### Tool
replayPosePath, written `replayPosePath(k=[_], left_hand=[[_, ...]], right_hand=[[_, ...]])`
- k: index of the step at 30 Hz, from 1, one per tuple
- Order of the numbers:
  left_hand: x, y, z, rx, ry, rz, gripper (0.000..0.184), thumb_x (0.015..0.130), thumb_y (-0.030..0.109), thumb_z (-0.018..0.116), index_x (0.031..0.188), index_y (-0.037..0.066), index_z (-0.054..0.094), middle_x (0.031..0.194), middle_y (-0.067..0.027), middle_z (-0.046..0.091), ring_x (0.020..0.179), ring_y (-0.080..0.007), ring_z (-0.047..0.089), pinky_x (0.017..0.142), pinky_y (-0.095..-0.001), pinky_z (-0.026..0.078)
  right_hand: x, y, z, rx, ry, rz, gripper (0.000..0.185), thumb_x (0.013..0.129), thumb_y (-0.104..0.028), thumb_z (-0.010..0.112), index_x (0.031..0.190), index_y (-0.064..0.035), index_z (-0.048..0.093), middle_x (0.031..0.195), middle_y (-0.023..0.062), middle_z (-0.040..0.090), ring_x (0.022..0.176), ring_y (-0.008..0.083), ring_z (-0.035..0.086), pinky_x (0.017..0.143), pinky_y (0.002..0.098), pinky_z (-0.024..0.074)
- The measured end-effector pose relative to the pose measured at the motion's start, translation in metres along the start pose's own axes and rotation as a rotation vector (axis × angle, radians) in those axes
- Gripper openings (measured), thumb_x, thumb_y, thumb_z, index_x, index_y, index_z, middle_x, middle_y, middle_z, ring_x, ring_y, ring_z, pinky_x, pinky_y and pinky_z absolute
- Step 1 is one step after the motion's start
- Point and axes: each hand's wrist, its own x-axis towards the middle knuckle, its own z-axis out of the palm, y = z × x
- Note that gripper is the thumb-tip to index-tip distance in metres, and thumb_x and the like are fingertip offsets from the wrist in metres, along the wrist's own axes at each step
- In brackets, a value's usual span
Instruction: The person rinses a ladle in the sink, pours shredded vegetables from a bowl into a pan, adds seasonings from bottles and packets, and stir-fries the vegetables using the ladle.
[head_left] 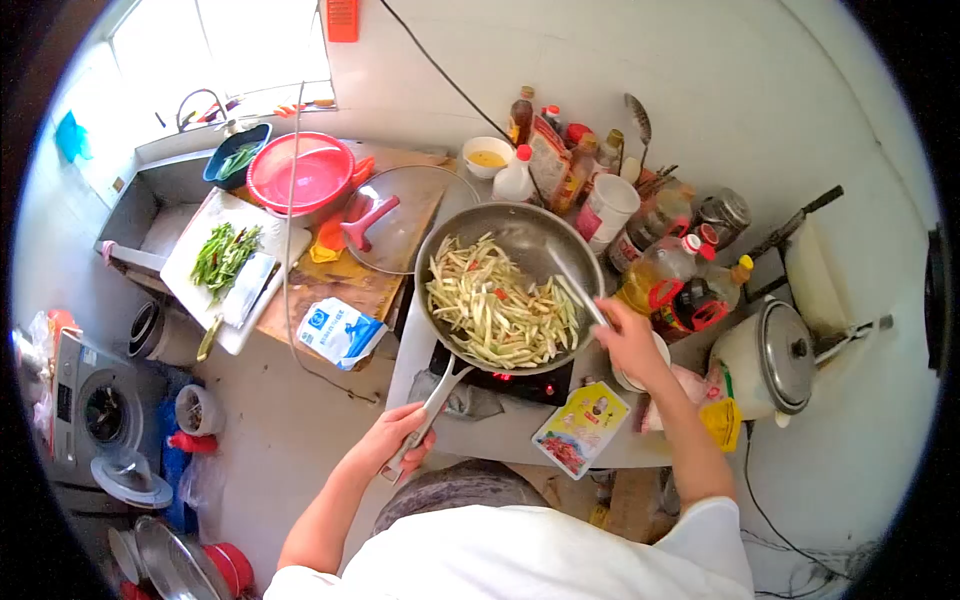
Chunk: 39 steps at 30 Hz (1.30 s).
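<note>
My left hand (pixel 403 440) is closed around the grey handle (pixel 440 393) of a frying pan (pixel 525 232). The pan sits over a black induction cooker (pixel 545 387) with red lit digits. Inside it lie pale green vegetable strips (pixel 495 310) with a few red bits, heaped toward the left and front. Over the pan's right rim, my right hand (pixel 630 335) grips a spatula (pixel 573 280) whose blade dips into the pan by the strips; its exact shape is hard to make out. Close to my right forearm lies a yellow seasoning packet (pixel 582 428).
Bottles (pixel 665 275) crowd the right back, beside a lidded pot (pixel 765 355). A glass lid (pixel 415 205) rests left of the pan. Farther left are a blue-white bag (pixel 341 332), a red basin (pixel 300 170), and a cutting board (pixel 200 262) with chopped greens (pixel 225 258) and a knife (pixel 248 288).
</note>
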Motion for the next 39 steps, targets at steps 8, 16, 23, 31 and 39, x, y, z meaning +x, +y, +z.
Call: replayPosePath(k=[8,16,23,31,39], left_hand=[[0.004,-0.009,-0.011,0.048,0.019,0.007,0.026,0.1,0.028,0.043,0.11,0.005,0.051,0.073,-0.0031,0.053,0.047,-0.008,0.043,0.038,-0.0235,0.035],[0.005,-0.001,-0.019,0.036,0.048,0.029,0.034,0.1,0.025,0.044,0.127,0.005,0.046,0.073,-0.0053,0.054,0.047,-0.0102,0.044,0.039,-0.0241,0.035],[0.009,0.001,-0.017,-0.059,0.023,0.007,0.039,0.099,0.022,0.043,0.133,0.005,0.039,0.073,-0.0107,0.055,0.042,-0.0125,0.041,0.036,-0.0258,0.031],[0.009,0.001,-0.008,-0.092,-0.025,-0.056,0.043,0.1,0.026,0.043,0.14,0.009,0.036,0.073,-0.0086,0.052,0.046,-0.0122,0.039,0.039,-0.0246,0.031],[0.008,-0.002,-0.009,-0.066,-0.01,-0.029,0.043,0.1,0.026,0.042,0.139,0.008,0.036,0.073,-0.0084,0.052,0.046,-0.0119,0.04,0.039,-0.0251,0.032]], right_hand=[[0.051,-0.01,0.04,-0.086,-0.251,-0.169,0.044,0.081,-0.01,0.061,0.125,-0.0088,0.056,0.07,0.0103,0.059,0.054,0.0154,0.055,0.052,0.0331,0.0457],[-0.058,-0.032,-0.026,-0.829,-0.135,-0.587,0.043,0.074,-0.01,0.067,0.117,-0.0148,0.061,0.073,0.0092,0.055,0.066,0.0287,0.058,0.058,0.0375,0.0463],[-0.122,-0.029,-0.06,-0.65,-0.036,-0.328,0.04,0.075,-0.008,0.066,0.115,-0.0089,0.063,0.086,0.0114,0.064,0.075,0.0293,0.06,0.067,0.0361,0.0487],[-0.098,0.001,0.006,-0.458,-0.034,-0.229,0.033,0.082,-0.013,0.061,0.114,-0.0073,0.062,0.099,0.0198,0.065,0.087,0.0321,0.065,0.077,0.0394,0.0514],[-0.041,-0.027,-0.016,-0.246,-0.005,-0.116,0.042,0.08,-0.011,0.058,0.121,-0.0067,0.058,0.082,0.0175,0.065,0.068,0.0278,0.065,0.067,0.04,0.0507]])
